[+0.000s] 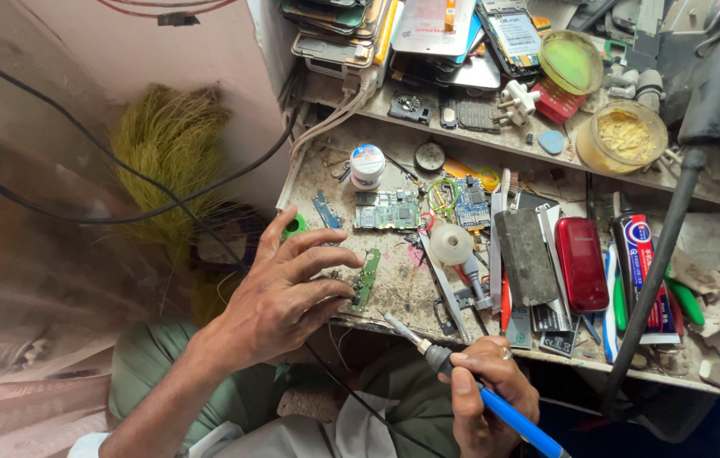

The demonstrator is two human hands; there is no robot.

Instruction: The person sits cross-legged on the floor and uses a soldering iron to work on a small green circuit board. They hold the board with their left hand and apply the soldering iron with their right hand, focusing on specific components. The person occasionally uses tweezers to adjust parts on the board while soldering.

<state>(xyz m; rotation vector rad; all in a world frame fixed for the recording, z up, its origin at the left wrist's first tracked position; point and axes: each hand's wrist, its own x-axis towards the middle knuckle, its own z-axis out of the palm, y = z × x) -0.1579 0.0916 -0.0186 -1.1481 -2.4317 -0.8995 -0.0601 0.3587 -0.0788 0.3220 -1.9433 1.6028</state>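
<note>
Two hands are working at the cluttered workbench [394,293] front edge. My left hand [279,293] is pinning the small green circuit board [367,278] with spread fingertips; my right hand [483,382] is gripping the blue-handled soldering iron [462,377] closed-fisted, tip hovering just right of the board. Open room is lying only below the edge.

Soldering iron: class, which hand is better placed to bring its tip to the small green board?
Right hand: it grips the soldering iron, tip toward the green board. Left hand steadies that board.
</note>
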